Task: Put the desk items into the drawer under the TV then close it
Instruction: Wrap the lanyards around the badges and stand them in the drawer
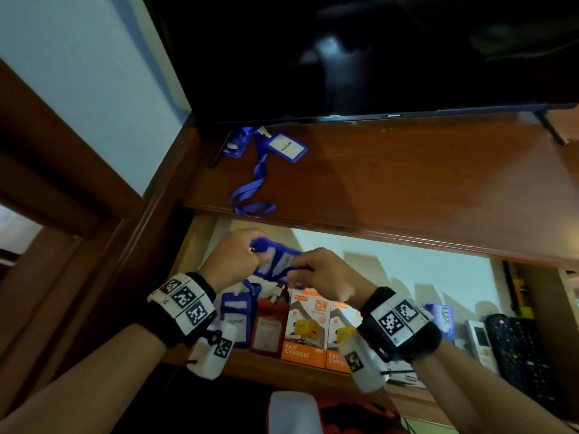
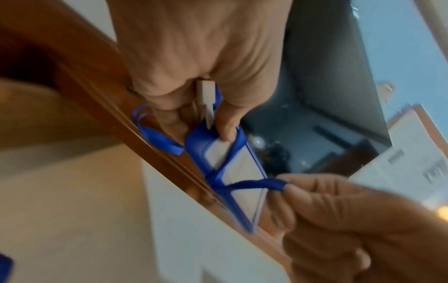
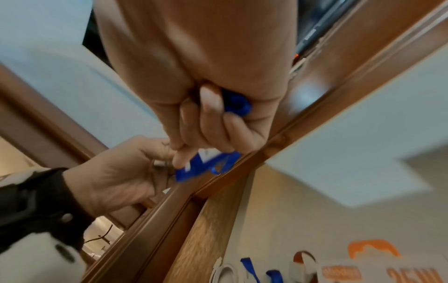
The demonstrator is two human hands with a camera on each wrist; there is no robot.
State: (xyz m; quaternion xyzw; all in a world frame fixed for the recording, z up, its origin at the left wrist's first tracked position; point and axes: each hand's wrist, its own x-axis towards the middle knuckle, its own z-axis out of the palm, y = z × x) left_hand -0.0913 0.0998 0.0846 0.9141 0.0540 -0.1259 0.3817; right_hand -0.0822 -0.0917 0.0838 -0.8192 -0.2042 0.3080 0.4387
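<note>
Hands: two, bare, both engaged.
Left hand (image 1: 233,258) is held forward with fingers (image 2: 225,124) curled and thumb pinched down; right hand (image 1: 326,274) is raised just beside it, fingertips (image 2: 288,188) pinched, wrists banded.

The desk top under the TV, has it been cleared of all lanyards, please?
No, a blue badge holder with its lanyard lies on the desk top.

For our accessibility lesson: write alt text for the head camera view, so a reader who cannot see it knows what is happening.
Over an open drawer, the left hand holds a blue badge holder while the right hand pinches its lanyard strap. Another blue badge and lanyard lies on the wooden desk under the TV; orange charger boxes stand in the drawer.
</note>
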